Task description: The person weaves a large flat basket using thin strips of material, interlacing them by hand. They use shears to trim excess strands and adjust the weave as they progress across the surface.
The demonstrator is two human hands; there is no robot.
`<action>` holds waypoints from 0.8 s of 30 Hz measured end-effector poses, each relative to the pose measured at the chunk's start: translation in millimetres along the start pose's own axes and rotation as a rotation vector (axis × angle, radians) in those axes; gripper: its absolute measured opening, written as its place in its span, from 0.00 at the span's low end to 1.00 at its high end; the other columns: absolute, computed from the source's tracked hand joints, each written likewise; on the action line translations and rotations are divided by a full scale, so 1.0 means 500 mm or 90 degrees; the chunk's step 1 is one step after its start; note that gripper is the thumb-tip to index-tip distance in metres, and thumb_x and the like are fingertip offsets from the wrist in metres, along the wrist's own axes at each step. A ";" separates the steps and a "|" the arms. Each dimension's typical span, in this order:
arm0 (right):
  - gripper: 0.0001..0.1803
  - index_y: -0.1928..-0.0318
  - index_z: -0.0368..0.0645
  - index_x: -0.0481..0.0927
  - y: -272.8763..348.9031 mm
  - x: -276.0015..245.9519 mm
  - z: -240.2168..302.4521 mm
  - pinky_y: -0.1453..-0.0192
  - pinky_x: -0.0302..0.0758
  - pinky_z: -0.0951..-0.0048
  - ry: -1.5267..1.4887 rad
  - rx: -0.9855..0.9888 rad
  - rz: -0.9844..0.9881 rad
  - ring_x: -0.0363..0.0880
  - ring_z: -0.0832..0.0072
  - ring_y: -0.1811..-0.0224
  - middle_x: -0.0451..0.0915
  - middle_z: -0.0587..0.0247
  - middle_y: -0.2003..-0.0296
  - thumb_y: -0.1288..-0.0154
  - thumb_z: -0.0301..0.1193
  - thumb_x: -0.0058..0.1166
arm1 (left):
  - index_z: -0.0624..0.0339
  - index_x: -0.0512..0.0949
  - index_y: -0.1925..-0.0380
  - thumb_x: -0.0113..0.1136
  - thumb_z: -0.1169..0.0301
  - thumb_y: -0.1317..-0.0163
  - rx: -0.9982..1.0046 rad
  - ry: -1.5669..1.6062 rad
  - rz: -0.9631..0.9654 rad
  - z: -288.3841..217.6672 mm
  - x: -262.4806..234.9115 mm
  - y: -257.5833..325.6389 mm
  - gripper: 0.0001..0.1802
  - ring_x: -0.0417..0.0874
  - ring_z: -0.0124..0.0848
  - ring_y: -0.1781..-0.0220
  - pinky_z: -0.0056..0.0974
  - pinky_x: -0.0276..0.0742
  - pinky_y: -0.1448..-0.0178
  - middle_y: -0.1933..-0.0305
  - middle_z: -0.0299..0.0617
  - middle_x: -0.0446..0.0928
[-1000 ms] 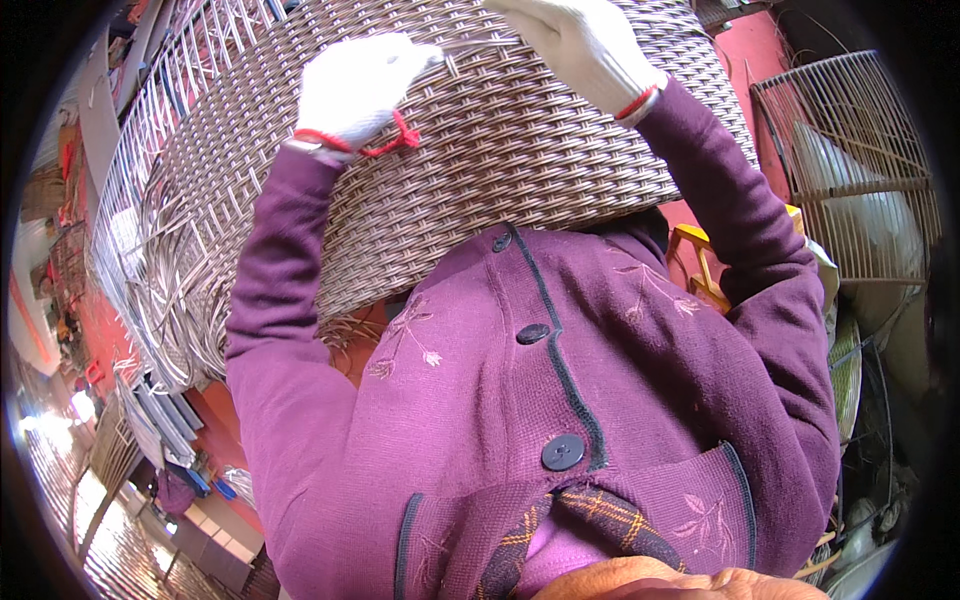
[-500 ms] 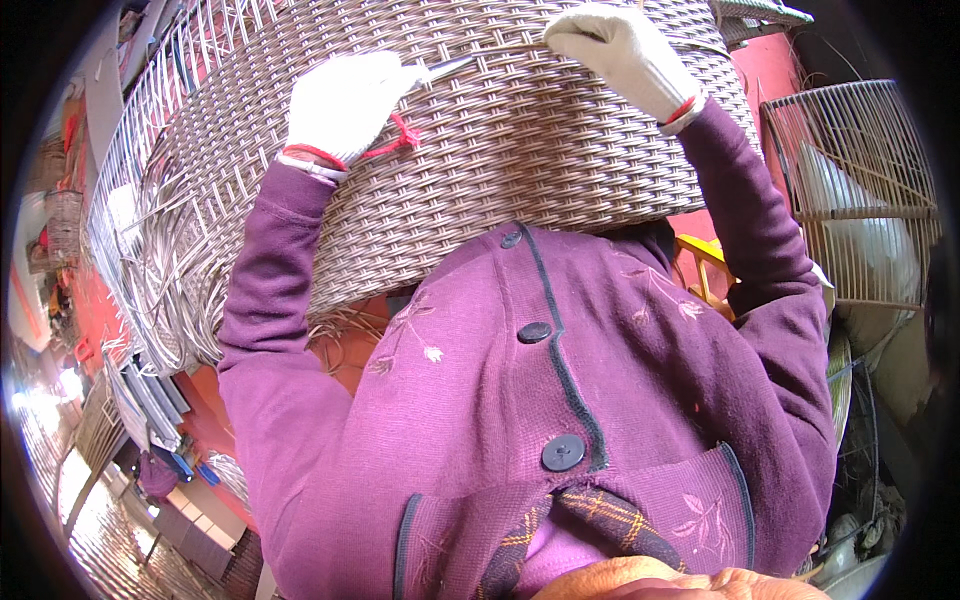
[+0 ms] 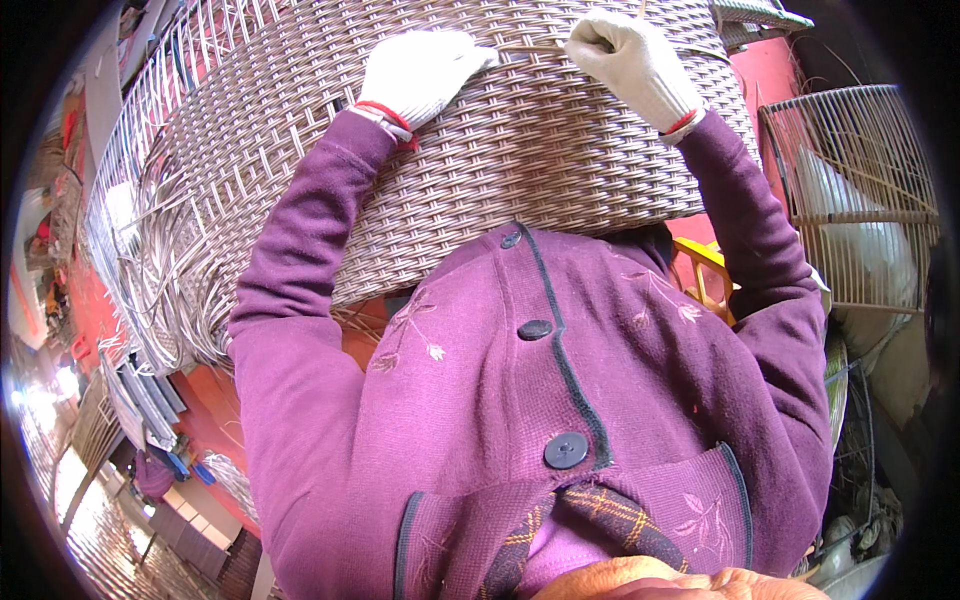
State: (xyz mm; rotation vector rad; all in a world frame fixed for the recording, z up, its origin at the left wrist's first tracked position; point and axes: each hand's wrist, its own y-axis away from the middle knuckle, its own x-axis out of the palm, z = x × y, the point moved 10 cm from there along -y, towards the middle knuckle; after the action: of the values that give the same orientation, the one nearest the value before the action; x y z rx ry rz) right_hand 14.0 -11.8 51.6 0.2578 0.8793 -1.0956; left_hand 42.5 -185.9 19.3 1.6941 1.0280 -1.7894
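A large brown-grey woven wicker panel (image 3: 520, 150) lies across my lap, curving away from me. My left hand (image 3: 420, 75), in a white knitted glove, is closed on a slim metal tool, mostly hidden now; a bit of red string shows at the cuff. Its fingertips touch the weave near the panel's top. Just to the right, my gloved right hand (image 3: 630, 65) is curled in a pinch round a thin wicker strand, of which only a short bit shows between the two hands.
Loose strand ends (image 3: 180, 290) hang in a tangle off the panel's left side. A wire-ribbed basket frame (image 3: 850, 200) with a pale plastic bag stands at right. Something yellow (image 3: 705, 262) sits by my right elbow. Grey strips (image 3: 145, 390) lie on the reddish floor at left.
My left hand has moved right along the panel, close to my right hand, and the tool's metal tip is no longer plainly seen. My right hand has shifted slightly right and down.
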 end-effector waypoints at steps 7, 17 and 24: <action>0.10 0.72 0.38 0.83 -0.016 0.006 0.018 0.63 0.77 0.57 0.118 -0.037 -0.016 0.83 0.52 0.69 0.82 0.48 0.73 0.38 0.32 0.62 | 0.45 0.85 0.59 0.49 0.50 0.22 -0.022 0.049 -0.059 0.010 -0.002 0.012 0.19 0.84 0.43 0.65 0.46 0.78 0.60 0.66 0.40 0.83; 0.09 0.67 0.42 0.83 -0.032 0.064 0.114 0.58 0.78 0.52 0.170 -0.134 -0.109 0.82 0.49 0.65 0.82 0.48 0.69 0.35 0.35 0.59 | 0.45 0.85 0.56 0.52 0.52 0.24 0.012 -0.062 -0.072 0.006 -0.020 0.025 0.16 0.85 0.40 0.65 0.45 0.80 0.60 0.65 0.38 0.83; 0.13 0.51 0.38 0.86 -0.065 0.078 0.200 0.49 0.80 0.59 -0.096 -0.238 0.006 0.85 0.51 0.54 0.86 0.49 0.58 0.29 0.32 0.57 | 0.45 0.85 0.46 0.59 0.65 0.30 0.057 -0.078 -0.117 0.066 -0.183 0.185 0.15 0.85 0.35 0.65 0.39 0.82 0.61 0.63 0.37 0.83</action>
State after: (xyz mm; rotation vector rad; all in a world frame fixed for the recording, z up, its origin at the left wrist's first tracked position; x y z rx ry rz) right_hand 42.0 -111.1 95.1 -0.1293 0.9262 -0.9083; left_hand 104.6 -282.6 88.9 1.5625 1.0947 -2.0563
